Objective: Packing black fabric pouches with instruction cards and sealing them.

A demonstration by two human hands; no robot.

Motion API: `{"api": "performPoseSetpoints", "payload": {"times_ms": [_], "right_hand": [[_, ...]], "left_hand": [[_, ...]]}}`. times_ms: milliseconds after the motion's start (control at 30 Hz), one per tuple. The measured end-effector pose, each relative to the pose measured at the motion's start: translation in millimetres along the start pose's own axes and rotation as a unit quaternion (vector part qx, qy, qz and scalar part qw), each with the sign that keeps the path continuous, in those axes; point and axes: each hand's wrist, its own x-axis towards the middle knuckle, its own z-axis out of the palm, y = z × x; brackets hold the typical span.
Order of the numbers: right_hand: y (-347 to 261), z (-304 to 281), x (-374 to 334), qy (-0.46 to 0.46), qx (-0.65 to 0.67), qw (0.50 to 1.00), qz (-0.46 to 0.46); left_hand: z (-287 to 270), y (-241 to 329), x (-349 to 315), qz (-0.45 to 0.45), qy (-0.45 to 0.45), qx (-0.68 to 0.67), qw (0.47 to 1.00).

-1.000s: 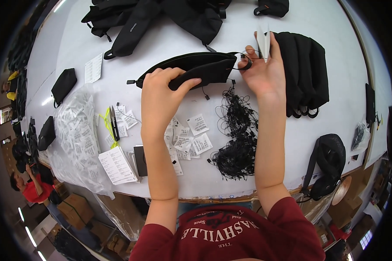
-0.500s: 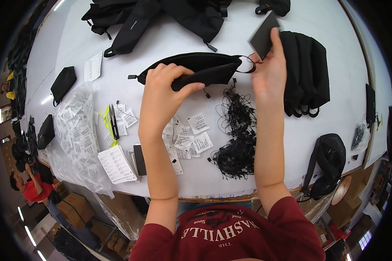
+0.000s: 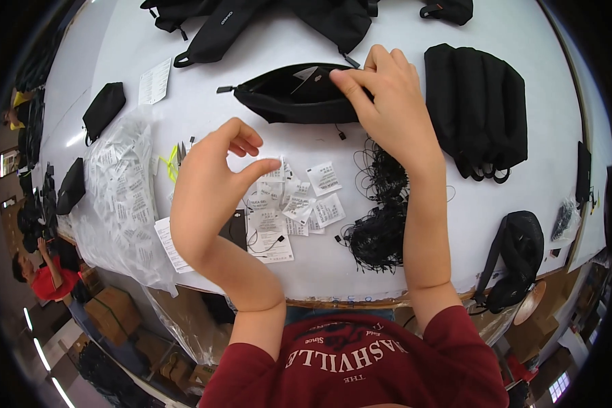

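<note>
A black zippered pouch (image 3: 285, 113) lies with its mouth gaping toward me. Its far right edge is pinched between the thumb and fingers of my right hand (image 3: 394, 98). Inside the pouch a dark card (image 3: 313, 84) shows, with a small white piece beside it. My left hand (image 3: 211, 180) hovers nearer to me, apart from the pouch, thumb and curled fingers spread with nothing visible between them. Below its thumb lie small white desiccant packets (image 3: 299, 204). Another dark card (image 3: 236, 231) lies partly hidden beneath my left wrist.
A plastic bag of packets (image 3: 119, 204) lies left, near scissors (image 3: 181, 154) and printed sheets (image 3: 170, 245). Tangled black cords (image 3: 374, 234) lie by my right forearm. Folded black pouches (image 3: 479, 109) are stacked right; black bags (image 3: 265, 30) lie at the far side.
My right hand has moved left from beside the pouch to its rim; the card it held is now inside. My left hand has let go of the pouch and drawn back toward me.
</note>
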Motion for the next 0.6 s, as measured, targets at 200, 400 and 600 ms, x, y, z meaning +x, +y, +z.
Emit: {"api": "performPoseSetpoints", "payload": {"times_ms": [200,400,600], "right_hand": [[-4.8,4.0,0.7,0.006,0.017,1.0,0.011],[-5.2,2.2,2.4,-0.002,0.058,0.995,0.076],[-4.6,-2.2,3.0,-0.046,0.001,0.998,0.031]], "left_hand": [[16.6,-41.7,25.9,-0.008,-0.085,0.048,0.995],[8.9,-26.8,23.3,0.019,-0.108,0.015,0.994],[22.0,1.7,40.1,0.225,0.292,-0.137,0.919]]}}
